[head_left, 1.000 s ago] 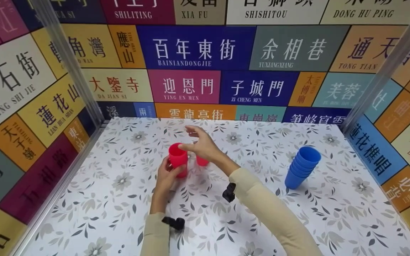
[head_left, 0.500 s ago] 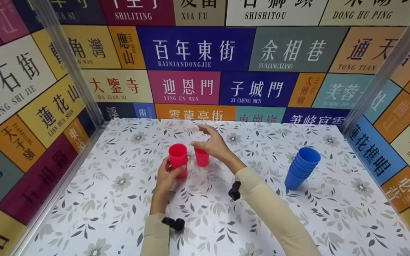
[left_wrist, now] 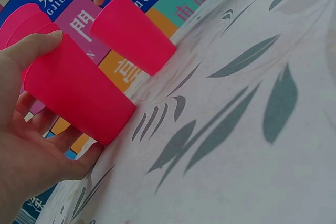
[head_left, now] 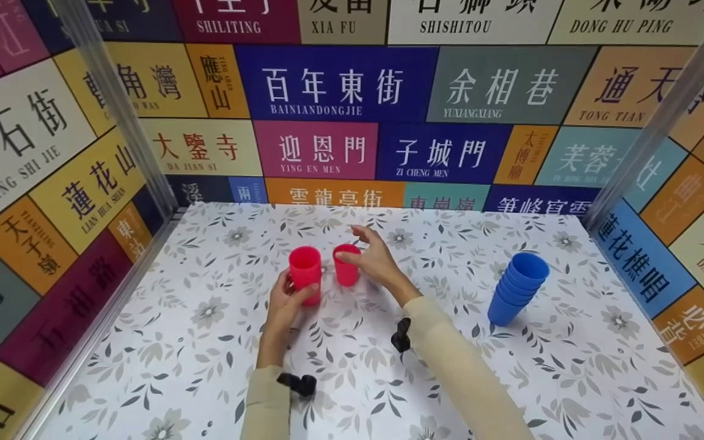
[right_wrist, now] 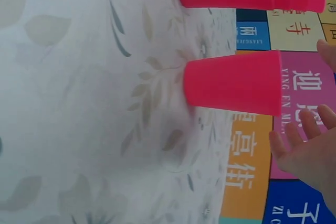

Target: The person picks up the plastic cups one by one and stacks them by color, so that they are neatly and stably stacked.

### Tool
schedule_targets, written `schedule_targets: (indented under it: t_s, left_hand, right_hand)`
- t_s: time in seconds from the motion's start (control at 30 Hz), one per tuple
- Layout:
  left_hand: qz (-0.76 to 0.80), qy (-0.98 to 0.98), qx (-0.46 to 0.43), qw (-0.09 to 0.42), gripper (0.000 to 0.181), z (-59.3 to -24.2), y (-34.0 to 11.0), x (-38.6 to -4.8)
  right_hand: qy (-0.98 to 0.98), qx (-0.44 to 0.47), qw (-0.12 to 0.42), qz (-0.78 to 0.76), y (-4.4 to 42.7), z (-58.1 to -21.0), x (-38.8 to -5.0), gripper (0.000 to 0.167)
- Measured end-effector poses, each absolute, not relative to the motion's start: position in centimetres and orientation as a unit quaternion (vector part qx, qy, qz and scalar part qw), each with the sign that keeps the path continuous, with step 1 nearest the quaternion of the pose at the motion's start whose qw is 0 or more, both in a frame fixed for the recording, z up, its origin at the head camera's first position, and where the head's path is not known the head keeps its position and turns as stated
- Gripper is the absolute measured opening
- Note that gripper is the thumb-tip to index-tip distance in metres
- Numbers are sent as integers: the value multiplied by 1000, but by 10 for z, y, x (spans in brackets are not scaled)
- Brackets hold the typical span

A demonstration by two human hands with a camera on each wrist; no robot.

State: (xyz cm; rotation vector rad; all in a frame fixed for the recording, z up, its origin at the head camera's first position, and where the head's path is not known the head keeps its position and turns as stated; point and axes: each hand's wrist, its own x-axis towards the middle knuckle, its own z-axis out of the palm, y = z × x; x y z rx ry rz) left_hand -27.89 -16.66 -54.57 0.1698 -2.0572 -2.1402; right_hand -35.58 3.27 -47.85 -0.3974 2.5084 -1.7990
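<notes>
Left of centre on the table stands a small stack of red plastic cups [head_left: 305,275]. My left hand [head_left: 285,307] grips it with the thumb on the near side and the fingers round the far side. The left wrist view shows several nested rims at the top of this stack [left_wrist: 79,85]. A single red cup [head_left: 346,274] stands upright just to its right. Above and beside that cup's rim is my right hand [head_left: 377,260], thumb and fingers spread apart. In the right wrist view a gap shows between the right hand's fingers [right_wrist: 310,129] and the single cup [right_wrist: 233,82].
A leaning-looking stack of blue cups [head_left: 518,290] stands on the right part of the table. Leaf-patterned cloth covers the table [head_left: 205,366]. Sign-printed panels [head_left: 340,82] wall in the back and both sides.
My right hand has moved right, away from the red stack, then lowered to the single cup's rim. The left hand and its stack have stayed in place.
</notes>
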Motion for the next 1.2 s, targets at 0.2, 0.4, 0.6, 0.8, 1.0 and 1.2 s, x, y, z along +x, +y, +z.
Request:
schedule_targets:
  t_s: [0.2,0.4,0.6,0.8,1.0,1.2]
  left_hand:
    - [-712,-695,59,79,72,-545,-167,-280]
    - [-710,-697,57,77,74,-546,-166,-278]
    - [-706,-701,65,68,76,-545,-167,-277]
    - [-705,-703,64,69,74,-546,-167,-279]
    - [-706,-702,51,83,71,-546,-168,-280]
    - [-709,-698,57,81,72,-540,-166,-277]
  right_hand:
    - [798,-100,24,-594,28,-497,-355,79]
    - [795,-66,44,-602,25,-510,-354,83]
    - [782,-55,41,-619,27,-516,-354,77]
    - [763,-35,32,-645,30,-517,-353,64]
    - [762,-34,36,-645,33,-514,-352,61]
    - [766,-39,33,-641,33,-499,-352,66]
